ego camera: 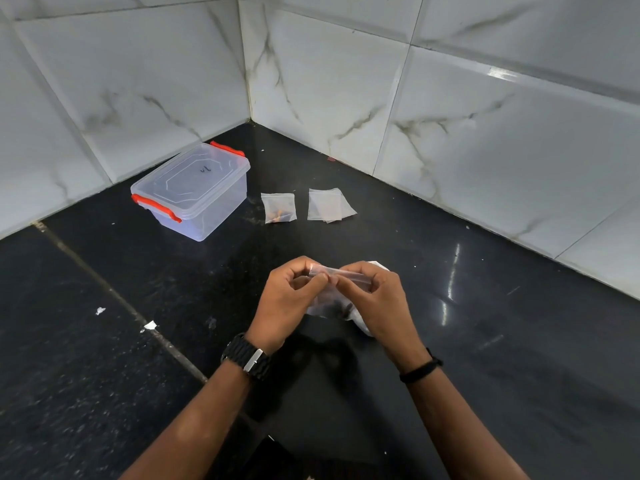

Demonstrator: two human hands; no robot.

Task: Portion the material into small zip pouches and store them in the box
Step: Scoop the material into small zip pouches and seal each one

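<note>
My left hand (289, 299) and my right hand (375, 299) both pinch the top strip of a small clear zip pouch (332, 299) held above the black counter; dark material shows in its lower part. A white bag (379, 266) lies partly hidden behind my right hand. Farther back lies a filled pouch (278, 207) with brownish bits inside. To its right rests a small stack of empty pouches (329, 205). A clear plastic box (194, 192) with orange latches stands at the back left, its lid on.
The black stone counter (104, 341) meets white marble-look wall tiles (450, 116) in a corner behind the box. Small white scraps (149, 325) lie on the counter at the left. A grout seam runs diagonally across the left side.
</note>
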